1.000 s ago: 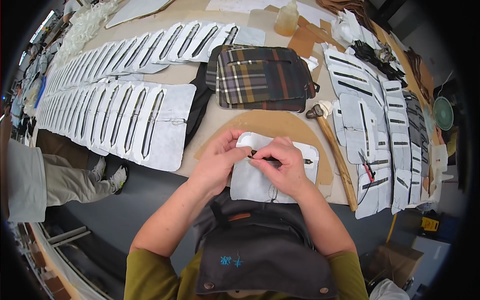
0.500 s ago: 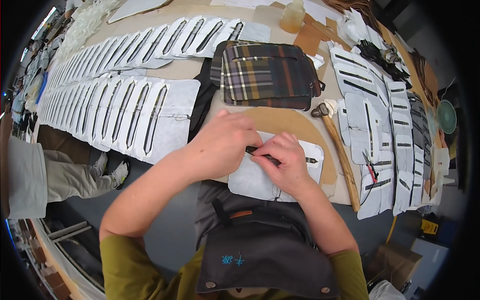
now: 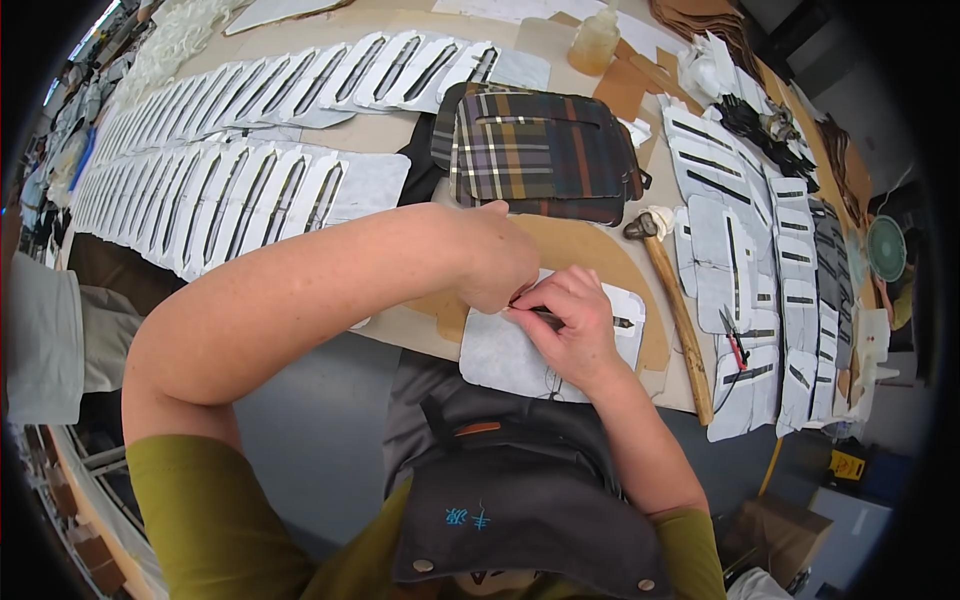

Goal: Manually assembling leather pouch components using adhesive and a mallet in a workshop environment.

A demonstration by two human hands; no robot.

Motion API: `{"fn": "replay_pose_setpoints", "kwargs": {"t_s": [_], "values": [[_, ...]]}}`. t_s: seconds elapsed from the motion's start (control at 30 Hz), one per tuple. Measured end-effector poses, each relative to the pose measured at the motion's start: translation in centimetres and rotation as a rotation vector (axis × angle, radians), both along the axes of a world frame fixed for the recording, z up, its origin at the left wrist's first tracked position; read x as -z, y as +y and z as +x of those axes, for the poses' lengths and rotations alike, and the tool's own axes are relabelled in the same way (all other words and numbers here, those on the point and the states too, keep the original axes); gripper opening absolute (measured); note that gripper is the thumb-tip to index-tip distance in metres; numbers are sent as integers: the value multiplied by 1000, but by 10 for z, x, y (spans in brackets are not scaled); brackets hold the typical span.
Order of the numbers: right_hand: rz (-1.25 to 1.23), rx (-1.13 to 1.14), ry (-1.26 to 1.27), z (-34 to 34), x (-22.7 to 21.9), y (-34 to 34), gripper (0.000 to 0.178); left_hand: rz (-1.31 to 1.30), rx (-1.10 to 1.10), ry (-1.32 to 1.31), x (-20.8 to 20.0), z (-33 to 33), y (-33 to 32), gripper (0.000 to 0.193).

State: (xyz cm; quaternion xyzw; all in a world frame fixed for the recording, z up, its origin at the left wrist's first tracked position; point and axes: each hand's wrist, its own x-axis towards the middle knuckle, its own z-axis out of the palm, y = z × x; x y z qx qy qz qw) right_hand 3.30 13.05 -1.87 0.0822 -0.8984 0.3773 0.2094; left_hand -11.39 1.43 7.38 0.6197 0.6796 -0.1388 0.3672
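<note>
A grey-white backed fabric panel (image 3: 492,352) with rounded corners lies before me, a dark slot running across its upper part. My right hand (image 3: 572,325) pinches the dark fabric strip (image 3: 541,316) at this slot, thumb and fingers pressed together. Bent over the slot's left end, my left hand (image 3: 505,262) has its fingers curled and meets the right fingertips. The back of that hand hides what its fingers grip. Beneath the panel is a tan board (image 3: 600,255) with a curved edge.
Plaid fabric panels (image 3: 545,150) are stacked behind the board. To the right lie a wooden-handled hammer (image 3: 680,310), red-handled snippers (image 3: 736,345) and more backed pieces (image 3: 735,265). Rows of overlapping slotted panels (image 3: 372,185) fill the left. A bottle (image 3: 594,45) stands at the back.
My left elbow has swung outward and up, and the wrist has turned over, so the back of the left hand now covers its fingers. The right hand keeps its pinch in place.
</note>
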Motion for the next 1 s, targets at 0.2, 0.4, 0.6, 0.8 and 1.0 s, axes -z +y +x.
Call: {"fn": "replay_pose_setpoints", "kwargs": {"t_s": [0.2,0.4,0.6,0.8,1.0], "values": [[1,-14,-70,0,0,2,15,247,-38,-27,22,-10,-24,22],[5,-19,-127,1,-3,3,15,624,-102,-39,38,-6,-56,16],[3,-13,-152,-1,-4,1,16,893,-306,-60,61,7,-92,22],[6,-7,-156,-1,-4,0,15,1016,-477,51,56,19,-108,26],[6,-17,-121,-2,-3,1,15,1237,-706,-8,71,56,-94,32]]}}
